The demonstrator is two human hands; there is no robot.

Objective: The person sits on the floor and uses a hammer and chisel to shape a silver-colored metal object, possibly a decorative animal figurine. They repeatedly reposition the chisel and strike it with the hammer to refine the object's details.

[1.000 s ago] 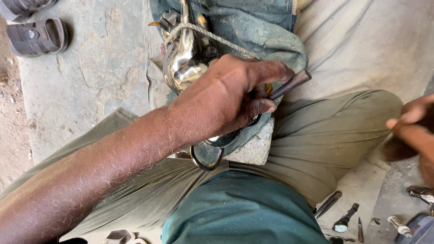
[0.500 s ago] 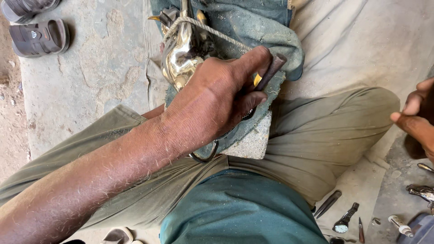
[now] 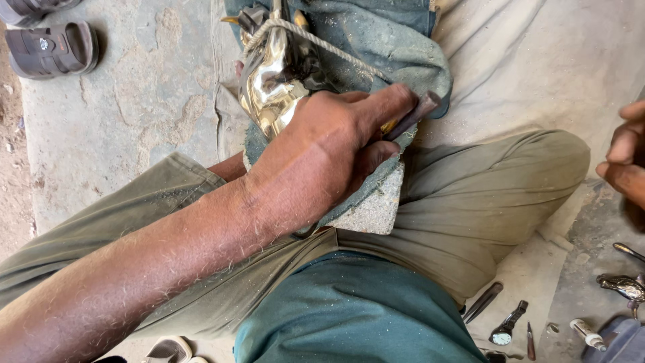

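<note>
Brass piece (image 3: pixel 272 87) — roped onto cloth (image 3: pixel 396 54) atop a stone block (image 3: pixel 373 208) — already shines, though how much filing remains is unclear. Left hand (image 3: pixel 336 148) grips a file (image 3: pixel 413 114) beside it. Right hand (image 3: pixel 625 158), fingers curled and holding nothing, hovers far right of the block. Tools (image 3: pixel 504 329) lie below-right — room there is tight.

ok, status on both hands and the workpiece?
Left hand gripping dark-handled tool against shiny brass piece, which is roped onto blue-green cloth. Right hand at frame edge, fingers curled, empty. Nothing blocking.
</note>
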